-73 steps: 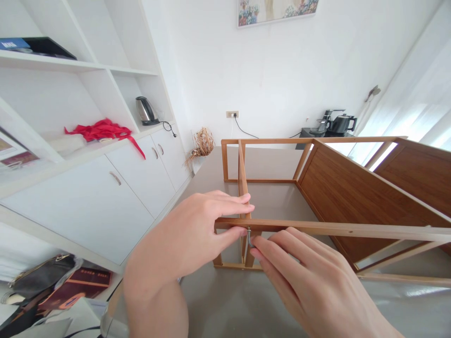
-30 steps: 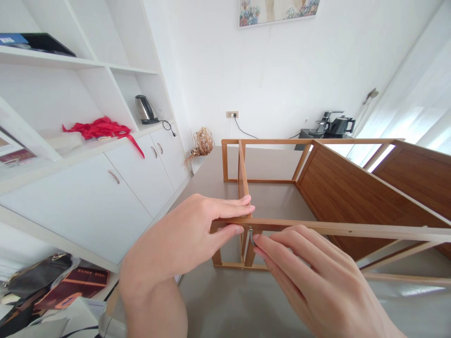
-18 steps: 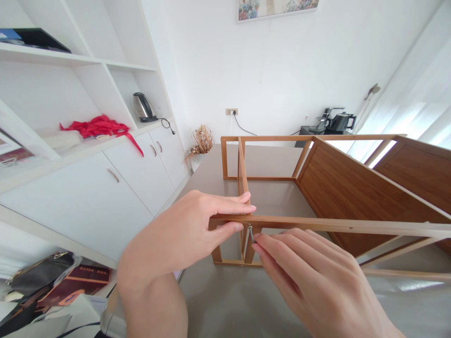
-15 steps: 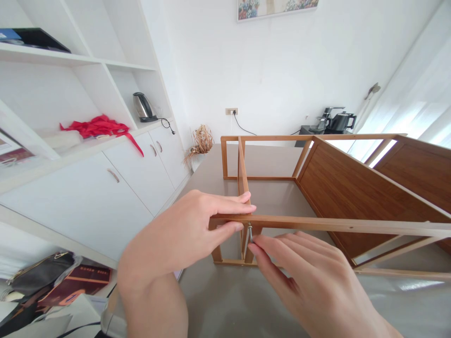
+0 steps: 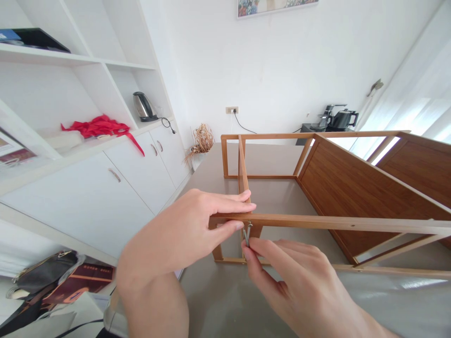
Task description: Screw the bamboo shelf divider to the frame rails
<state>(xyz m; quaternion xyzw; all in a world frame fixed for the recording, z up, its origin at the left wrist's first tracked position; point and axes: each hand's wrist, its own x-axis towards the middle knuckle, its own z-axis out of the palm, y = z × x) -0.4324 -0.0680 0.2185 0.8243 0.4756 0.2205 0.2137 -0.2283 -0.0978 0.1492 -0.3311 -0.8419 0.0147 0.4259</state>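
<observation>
A brown wooden shelf frame (image 5: 299,220) lies on its side on the grey table. My left hand (image 5: 197,218) is clamped around the corner of its near rail, fingers over the top by the slim cross panel (image 5: 242,164) and thumb against the front face. A screw (image 5: 250,224) sticks out of the rail just right of that thumb. Below it, my right hand (image 5: 299,277) pinches a thin metal hex key (image 5: 245,237) between thumb and forefinger. The key's tip is beside the screw, seemingly apart from it; most of the key is hidden by the fingers.
The frame's wide wooden panels (image 5: 352,188) stretch to the right. White cabinets (image 5: 130,188) line the left, with a steel kettle (image 5: 143,107) and red cloth (image 5: 100,126) on shelves. Dried flowers (image 5: 202,141) stand behind the table; a black kettle (image 5: 343,119) is at the back right.
My right hand has shifted slightly left, and the hex key's tip has moved from the screw head to its left side. My left hand stays in place on the frame.
</observation>
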